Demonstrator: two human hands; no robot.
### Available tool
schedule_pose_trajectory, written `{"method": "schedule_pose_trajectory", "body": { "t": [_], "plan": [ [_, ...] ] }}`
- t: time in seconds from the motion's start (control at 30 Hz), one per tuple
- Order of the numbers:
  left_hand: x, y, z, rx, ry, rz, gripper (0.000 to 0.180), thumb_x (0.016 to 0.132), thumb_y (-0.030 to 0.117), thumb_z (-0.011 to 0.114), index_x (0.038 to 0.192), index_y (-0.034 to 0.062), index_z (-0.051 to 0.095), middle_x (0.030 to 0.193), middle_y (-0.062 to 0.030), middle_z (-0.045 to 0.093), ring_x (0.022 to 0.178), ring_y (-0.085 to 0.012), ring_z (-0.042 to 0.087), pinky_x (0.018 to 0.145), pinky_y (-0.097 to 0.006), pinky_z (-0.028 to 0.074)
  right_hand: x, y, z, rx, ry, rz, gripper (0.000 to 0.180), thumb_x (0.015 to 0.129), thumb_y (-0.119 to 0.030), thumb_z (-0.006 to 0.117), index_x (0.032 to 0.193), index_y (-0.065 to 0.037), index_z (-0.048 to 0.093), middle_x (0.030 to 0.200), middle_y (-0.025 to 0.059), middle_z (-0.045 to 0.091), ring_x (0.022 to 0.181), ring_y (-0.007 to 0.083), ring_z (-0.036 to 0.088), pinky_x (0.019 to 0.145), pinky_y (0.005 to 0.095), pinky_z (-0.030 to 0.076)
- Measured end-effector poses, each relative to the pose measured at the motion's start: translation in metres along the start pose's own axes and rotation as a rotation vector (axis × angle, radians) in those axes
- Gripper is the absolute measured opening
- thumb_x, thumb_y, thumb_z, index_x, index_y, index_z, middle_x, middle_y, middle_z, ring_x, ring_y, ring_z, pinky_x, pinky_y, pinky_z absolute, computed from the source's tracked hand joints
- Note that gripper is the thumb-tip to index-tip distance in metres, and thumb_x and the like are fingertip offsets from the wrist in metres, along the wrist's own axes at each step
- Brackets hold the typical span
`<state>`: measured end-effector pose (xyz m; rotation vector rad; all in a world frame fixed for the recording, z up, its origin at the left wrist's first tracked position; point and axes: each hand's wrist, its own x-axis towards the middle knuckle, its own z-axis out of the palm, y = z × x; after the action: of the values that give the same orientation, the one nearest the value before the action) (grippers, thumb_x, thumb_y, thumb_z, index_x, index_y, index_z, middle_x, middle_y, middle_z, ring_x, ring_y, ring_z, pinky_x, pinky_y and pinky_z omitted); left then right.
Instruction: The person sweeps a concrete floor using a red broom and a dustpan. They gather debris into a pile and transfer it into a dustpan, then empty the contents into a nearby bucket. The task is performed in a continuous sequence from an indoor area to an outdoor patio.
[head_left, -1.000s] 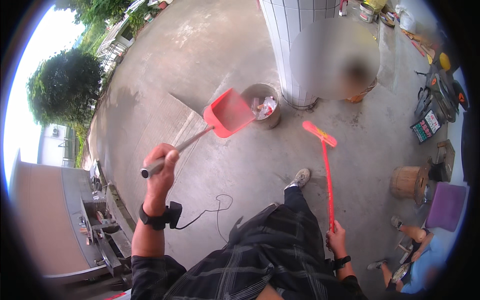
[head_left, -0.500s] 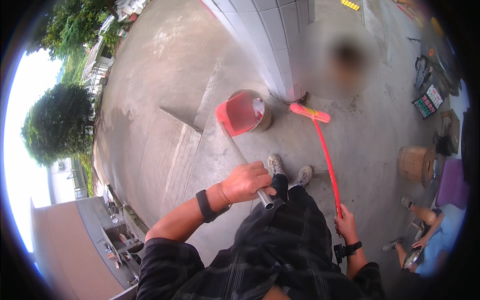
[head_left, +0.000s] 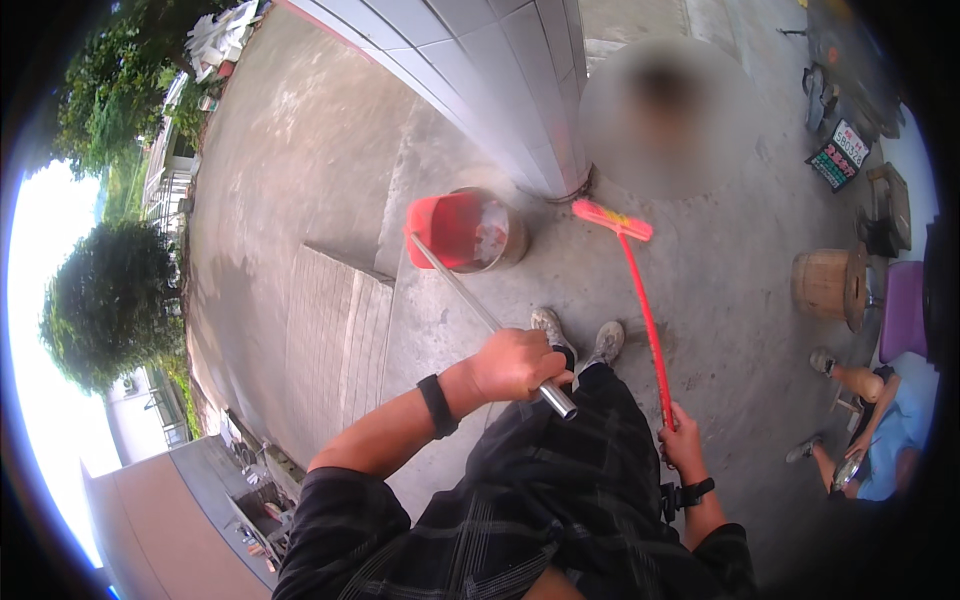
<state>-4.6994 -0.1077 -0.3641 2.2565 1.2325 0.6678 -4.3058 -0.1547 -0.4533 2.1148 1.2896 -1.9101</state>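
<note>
My left hand (head_left: 515, 365) is closed around the metal handle (head_left: 462, 290) of a long-handled dustpan. Its red pan (head_left: 432, 222) lies tilted over the left side of a round bin (head_left: 522, 240), hiding part of the opening. Whitish litter (head_left: 491, 230) shows inside, next to the pan. In my right hand (head_left: 684, 440) is the upper end of a red broom's stick (head_left: 650, 330). The broom head (head_left: 612, 220), pink-red with some yellow, rests on the concrete to the right of the bin, near the foot of a tiled column.
The tiled column (head_left: 500, 90) rises just beyond the bin. A blurred person (head_left: 665, 120) is beyond the broom. To the right are a wooden tub (head_left: 830, 285), a purple chair (head_left: 902, 310) and a seated person in blue (head_left: 905, 430). A concrete ramp (head_left: 325, 320) slopes off at left.
The view has shifted, so the column and bin sit further left. The pan has shifted a little off the bin's opening, and more litter shows. Both hands keep their grips.
</note>
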Motion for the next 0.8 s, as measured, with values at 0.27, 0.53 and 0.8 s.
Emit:
{"method": "schedule_pose_trajectory", "body": {
  "t": [0.27, 0.53, 0.8],
  "plan": [
    [0.011, 0.016, -0.028, 0.025, 0.061, -0.049, 0.031, 0.077, 0.016, 0.071, 0.06, 0.0104, 0.046, 0.054, -0.0061, 0.048, 0.051, -0.0262, 0.052, 0.045, -0.039, 0.042, 0.012, 0.009, -0.012, -0.252, -0.041, -0.027, 0.067, 0.075, 0.002, 0.057, 0.14, -0.008, 0.043, 0.068, 0.0106, 0.059, 0.047, 0.0189, 0.058, 0.043, 0.0343, 0.048],
    [0.023, 0.027, -0.069, 0.029, 0.229, -0.082, 0.035, 0.07, 0.006, 0.073, 0.056, 0.0081, 0.041, 0.052, -0.0077, 0.042, 0.047, -0.0287, 0.047, 0.042, -0.041, 0.035, 0.046, 0.061, -0.03, -0.504, -0.065, -0.101, 0.069, 0.076, 0.004, 0.05, 0.143, -0.009, 0.037, 0.073, 0.0171, 0.062, 0.051, 0.0253, 0.062, 0.044, 0.0385, 0.049],
    [0.028, 0.026, -0.093, 0.105, 0.22, -0.095, 0.033, 0.07, 0.007, 0.074, 0.058, 0.0087, 0.043, 0.052, -0.0081, 0.043, 0.046, -0.029, 0.046, 0.044, -0.04, 0.036, 0.029, 0.021, -0.04, -0.397, -0.056, 0.039, 0.069, 0.077, 0.005, 0.046, 0.143, -0.012, 0.037, 0.075, 0.0187, 0.062, 0.05, 0.028, 0.062, 0.042, 0.0402, 0.048]
  ]
}}
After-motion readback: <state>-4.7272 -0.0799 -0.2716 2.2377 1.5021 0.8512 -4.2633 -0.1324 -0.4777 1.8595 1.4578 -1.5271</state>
